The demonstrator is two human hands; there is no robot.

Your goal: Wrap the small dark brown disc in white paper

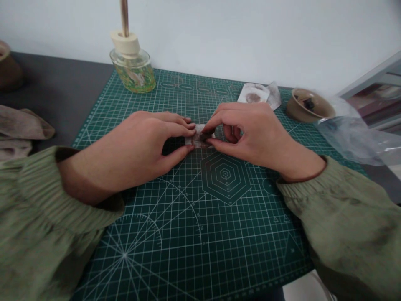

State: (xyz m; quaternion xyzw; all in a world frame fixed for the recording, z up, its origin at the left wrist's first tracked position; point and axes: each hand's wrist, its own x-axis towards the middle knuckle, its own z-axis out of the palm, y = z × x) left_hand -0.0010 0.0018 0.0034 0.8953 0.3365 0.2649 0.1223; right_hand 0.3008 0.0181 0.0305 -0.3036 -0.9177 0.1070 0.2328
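A small white, brown-stained sheet, perhaps paper or cloth (190,142), lies flat on the green cutting mat (175,251). My left hand (153,140) reaches in from the left. Its thumb and fingertips hold the sheet down by the left edge. My right hand (247,131) is closed in a pinch on a small dark flat piece (206,136), which rests against the sheet's surface. The fingers partly cover this piece, so its kind is unclear.
A reed diffuser bottle (133,69) stands at the back left. A stained white paper (253,94), a brown bowl (308,106) with dark bits and a clear plastic bag (347,133) lie back right. Brown cloth (23,123) and a brown pot (9,69) are far left.
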